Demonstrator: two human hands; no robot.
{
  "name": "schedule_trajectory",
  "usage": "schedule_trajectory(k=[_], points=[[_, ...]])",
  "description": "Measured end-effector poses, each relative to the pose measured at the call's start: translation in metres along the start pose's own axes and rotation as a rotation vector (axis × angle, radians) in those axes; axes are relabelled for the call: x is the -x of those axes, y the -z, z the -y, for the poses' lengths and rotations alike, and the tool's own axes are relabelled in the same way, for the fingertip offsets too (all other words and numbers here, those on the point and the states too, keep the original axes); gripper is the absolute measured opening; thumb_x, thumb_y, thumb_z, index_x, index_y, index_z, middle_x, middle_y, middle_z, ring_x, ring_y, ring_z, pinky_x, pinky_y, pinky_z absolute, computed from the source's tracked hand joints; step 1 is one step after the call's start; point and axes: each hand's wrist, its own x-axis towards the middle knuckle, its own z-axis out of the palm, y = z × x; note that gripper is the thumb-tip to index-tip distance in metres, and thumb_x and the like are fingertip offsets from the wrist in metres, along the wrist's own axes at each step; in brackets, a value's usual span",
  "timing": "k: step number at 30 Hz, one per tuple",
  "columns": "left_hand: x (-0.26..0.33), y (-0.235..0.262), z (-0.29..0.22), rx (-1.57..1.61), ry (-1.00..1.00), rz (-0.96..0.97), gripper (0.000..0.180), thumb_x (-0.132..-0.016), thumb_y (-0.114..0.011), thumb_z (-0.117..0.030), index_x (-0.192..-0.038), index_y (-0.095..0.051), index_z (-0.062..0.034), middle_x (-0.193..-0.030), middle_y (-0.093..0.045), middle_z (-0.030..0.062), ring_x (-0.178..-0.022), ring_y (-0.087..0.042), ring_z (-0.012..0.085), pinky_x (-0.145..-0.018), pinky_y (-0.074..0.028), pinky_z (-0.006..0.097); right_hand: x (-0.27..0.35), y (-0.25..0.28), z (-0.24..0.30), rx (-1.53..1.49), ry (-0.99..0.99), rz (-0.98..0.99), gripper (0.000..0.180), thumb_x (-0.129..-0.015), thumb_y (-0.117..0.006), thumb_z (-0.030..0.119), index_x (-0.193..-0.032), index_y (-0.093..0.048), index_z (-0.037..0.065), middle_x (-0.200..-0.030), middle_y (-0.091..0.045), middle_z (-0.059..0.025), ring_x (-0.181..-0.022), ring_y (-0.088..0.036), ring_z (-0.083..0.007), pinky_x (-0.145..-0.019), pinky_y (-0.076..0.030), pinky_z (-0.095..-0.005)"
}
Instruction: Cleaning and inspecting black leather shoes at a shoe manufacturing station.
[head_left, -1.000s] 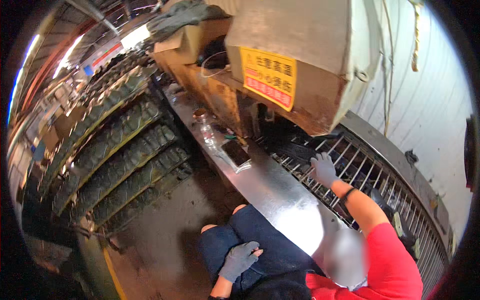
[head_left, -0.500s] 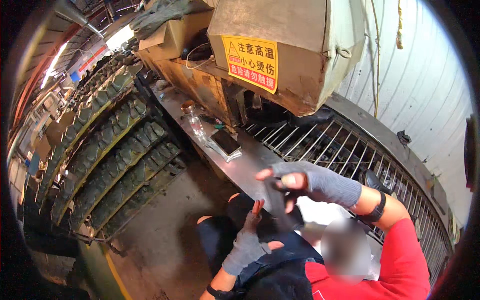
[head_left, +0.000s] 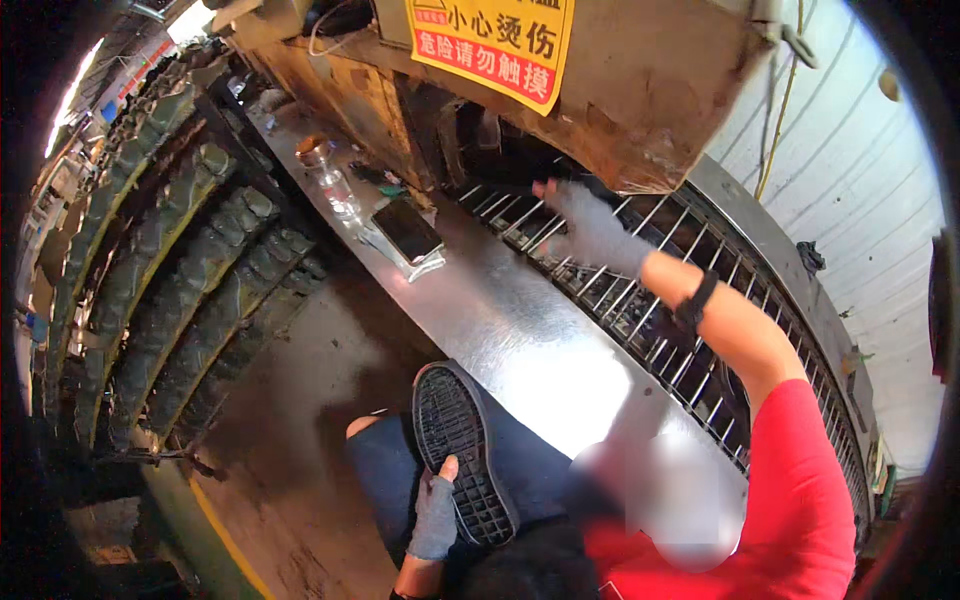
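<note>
My left hand (head_left: 435,515), in a grey fingerless glove, grips a black shoe sole (head_left: 470,470) over my lap. The treaded side faces up, with the thumb on its edge and the other fingers hidden beneath. Whether an upper is attached below cannot be seen. My right hand (head_left: 595,232), gloved the same way, is stretched over the metal-bar rack (head_left: 660,350) near the dark opening of a boxy metal machine (head_left: 640,110). Its fingers are apart, and nothing shows in them.
Beside the rack runs a shiny metal ledge (head_left: 480,310). A phone (head_left: 407,232) lies there on a pale pack, near a clear bottle (head_left: 335,190). At left stands a multi-tier rack (head_left: 190,260) of shoes. A yellow label (head_left: 490,45) marks the machine.
The dark item blurred in my right hand is gone from it; my left hand, formerly open, now holds the sole. My right hand has moved up over the bars toward the machine. The view has shifted.
</note>
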Motion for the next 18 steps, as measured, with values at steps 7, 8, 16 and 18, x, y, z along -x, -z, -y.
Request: schedule_trajectory(k=[7,8,16,18], points=[[-0.013,0.001,0.008,0.002,0.107,-0.11,0.062,-0.102,-0.07,-0.037,-0.149,-0.054,0.0,-0.135,-0.066,0.0094,-0.118,-0.062,0.021,-0.107,-0.048,0.036,-0.012,-0.019,-0.182,0.124,-0.073,-0.05,0.074,-0.082,-0.079,0.023,-0.149,-0.054,0.004,-0.145,-0.055,-0.0275,-0.133,-0.054,-0.0444,-0.113,-0.044,-0.0505],[-0.012,0.002,0.009,-0.066,0.159,-0.185,0.064,-0.102,-0.071,-0.038,-0.15,-0.053,0.0002,-0.136,-0.066,0.0096,-0.119,-0.061,0.0208,-0.108,-0.047,0.035,-0.014,-0.045,-0.169,0.134,-0.086,-0.021,0.071,-0.083,-0.078,0.022,-0.147,-0.055,0.005,-0.145,-0.055,-0.0273,-0.132,-0.054,-0.0442,-0.112,-0.044,-0.0506],[0.003,-0.003,-0.01,-0.019,0.137,-0.126,0.062,-0.102,-0.07,-0.04,-0.147,-0.056,-0.0009,-0.131,-0.066,0.0078,-0.114,-0.06,0.0187,-0.101,-0.049,0.035,0.05,0.026,-0.076,0.288,-0.066,0.299,0.037,-0.087,-0.073,0.013,-0.124,-0.073,0.016,-0.132,-0.06,-0.0195,-0.13,-0.056,-0.0416,-0.102,-0.049,-0.05],[0.007,-0.018,-0.025,0.004,0.073,-0.04,0.057,-0.103,-0.069,-0.04,-0.144,-0.058,-0.0019,-0.125,-0.067,0.0052,-0.11,-0.06,0.0165,-0.098,-0.05,0.035,0.1,0.082,-0.061,0.463,0.183,0.493,0.05,-0.081,-0.07,0.008,-0.126,-0.075,0.029,-0.137,-0.057,-0.0113,-0.137,-0.049,-0.0372,-0.11,-0.046,-0.0528]])
